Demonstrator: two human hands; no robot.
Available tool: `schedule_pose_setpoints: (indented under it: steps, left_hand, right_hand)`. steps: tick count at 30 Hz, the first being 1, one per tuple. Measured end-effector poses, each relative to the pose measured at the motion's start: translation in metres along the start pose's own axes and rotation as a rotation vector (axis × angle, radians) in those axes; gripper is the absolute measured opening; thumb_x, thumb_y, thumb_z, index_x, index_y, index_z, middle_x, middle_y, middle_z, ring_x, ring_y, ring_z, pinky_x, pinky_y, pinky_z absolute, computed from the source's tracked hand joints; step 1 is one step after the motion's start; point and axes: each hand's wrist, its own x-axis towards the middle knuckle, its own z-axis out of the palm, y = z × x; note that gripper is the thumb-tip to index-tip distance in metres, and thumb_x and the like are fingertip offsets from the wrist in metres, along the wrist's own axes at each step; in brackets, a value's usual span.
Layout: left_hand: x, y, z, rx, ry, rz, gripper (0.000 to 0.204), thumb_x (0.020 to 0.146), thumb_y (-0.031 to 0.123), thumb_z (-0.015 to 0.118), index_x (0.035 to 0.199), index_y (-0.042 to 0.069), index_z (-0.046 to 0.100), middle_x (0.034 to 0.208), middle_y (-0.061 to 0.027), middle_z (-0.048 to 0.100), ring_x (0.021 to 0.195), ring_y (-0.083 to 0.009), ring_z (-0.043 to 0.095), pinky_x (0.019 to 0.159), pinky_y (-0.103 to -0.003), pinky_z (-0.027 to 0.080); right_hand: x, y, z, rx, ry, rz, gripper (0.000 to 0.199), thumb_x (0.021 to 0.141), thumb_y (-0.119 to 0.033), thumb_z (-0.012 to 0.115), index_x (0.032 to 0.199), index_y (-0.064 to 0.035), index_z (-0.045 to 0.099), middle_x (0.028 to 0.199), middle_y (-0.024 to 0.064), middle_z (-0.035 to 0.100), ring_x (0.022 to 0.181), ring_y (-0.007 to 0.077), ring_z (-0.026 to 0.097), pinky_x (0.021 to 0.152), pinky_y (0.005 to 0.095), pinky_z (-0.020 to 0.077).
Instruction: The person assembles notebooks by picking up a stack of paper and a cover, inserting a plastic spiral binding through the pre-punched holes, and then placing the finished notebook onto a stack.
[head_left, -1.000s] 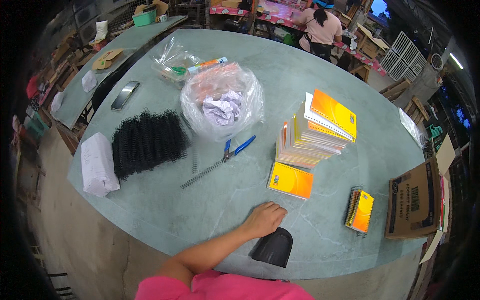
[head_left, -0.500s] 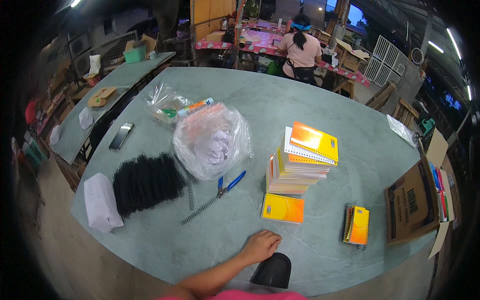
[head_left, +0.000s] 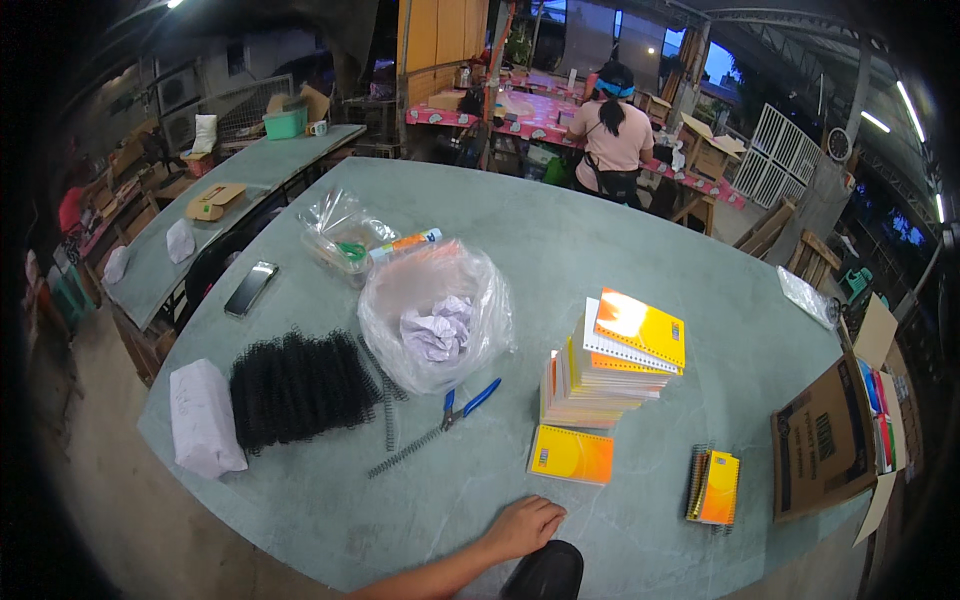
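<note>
My left hand (head_left: 526, 527) rests on the near part of the table, fingers loosely curled together, with nothing visible in it. Just beyond it lies a small yellow-orange notebook (head_left: 570, 455). Behind that stands a tall, uneven stack of punched notebooks (head_left: 600, 385), topped by one with a shiny orange-yellow cover (head_left: 642, 328). To the right are a few small notebooks bound with dark spiral coils (head_left: 718, 487). Blue-handled cutting pliers (head_left: 470, 402) lie left of the stack, their jaws by a loose dark coil (head_left: 405, 453). My right hand is out of view.
Left are a heap of black coils (head_left: 300, 388), a white wrapped bundle (head_left: 205, 418) and a phone (head_left: 251, 289). Clear plastic bags, one holding crumpled paper (head_left: 437, 328), lie mid-table. An open carton (head_left: 825, 440) stands right. A dark rounded object (head_left: 545, 575) is at the near edge. Another person (head_left: 615, 135) stands beyond.
My view has tilted up slightly, so the table's things appear lower in the picture. My left hand stays in the same place on the table, by the nearest notebook.
</note>
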Motion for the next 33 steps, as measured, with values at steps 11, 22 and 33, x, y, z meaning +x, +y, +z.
schedule_pose_setpoints:
  steps: [11, 22, 33]
  left_hand:
    - [-0.005, -0.007, 0.005, -0.044, 0.028, 0.004, 0.01, 0.079, 0.011, 0.062, 0.088, 0.005, 0.065, 0.086, -0.0079, 0.064, 0.084, -0.0263, 0.061, 0.074, -0.035, 0.049]
    - [-0.006, -0.008, 0.001, -0.043, -0.001, 0.007, 0.011, 0.079, 0.011, 0.064, 0.088, 0.005, 0.065, 0.086, -0.0085, 0.064, 0.084, -0.0265, 0.061, 0.075, -0.035, 0.049]
    - [-0.009, -0.011, 0.005, -0.067, -0.01, 0.006, 0.013, 0.079, 0.011, 0.06, 0.091, 0.006, 0.064, 0.089, -0.0094, 0.063, 0.086, -0.0282, 0.06, 0.076, -0.037, 0.048]
  right_hand:
    - [-0.002, -0.003, -0.007, -0.036, 0.017, 0.009, 0.026, 0.085, -0.012, 0.058, 0.109, -0.0019, 0.057, 0.097, 0.0056, 0.062, 0.087, 0.0138, 0.058, 0.073, 0.0298, 0.0473]
    - [-0.01, -0.008, -0.018, -0.049, 0.025, 0.017, 0.024, 0.085, -0.012, 0.059, 0.107, -0.0023, 0.057, 0.095, 0.005, 0.062, 0.085, 0.0132, 0.058, 0.071, 0.0294, 0.0475]
    - [-0.013, -0.012, -0.03, -0.062, 0.03, 0.034, 0.022, 0.085, -0.013, 0.059, 0.105, -0.0026, 0.058, 0.093, 0.0044, 0.062, 0.083, 0.0126, 0.058, 0.07, 0.029, 0.0476]
